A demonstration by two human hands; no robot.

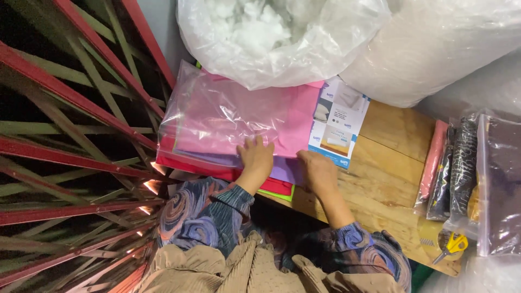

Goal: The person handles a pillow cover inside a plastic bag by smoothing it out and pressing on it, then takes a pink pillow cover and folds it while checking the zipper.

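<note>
A stack of folded cloth lies at the near left end of a wooden table (391, 179). On top sits a pink cloth in a clear plastic bag (239, 114) with a white and blue printed card insert (339, 127). Below it show red (184, 164), purple (285, 172) and green (277, 193) layers. My left hand (256, 158) rests flat on the bag's near edge, fingers spread. My right hand (319, 172) lies on the stack's near right corner by the card, fingers curled at the edge; whether it grips a layer is not clear.
Two big clear bags of white stuffing (282, 38) (434, 49) fill the far side. At the right lie bagged dark and pink fabrics (461, 168) and yellow-handled scissors (451, 245). A red and green metal folding gate (76, 141) stands at the left.
</note>
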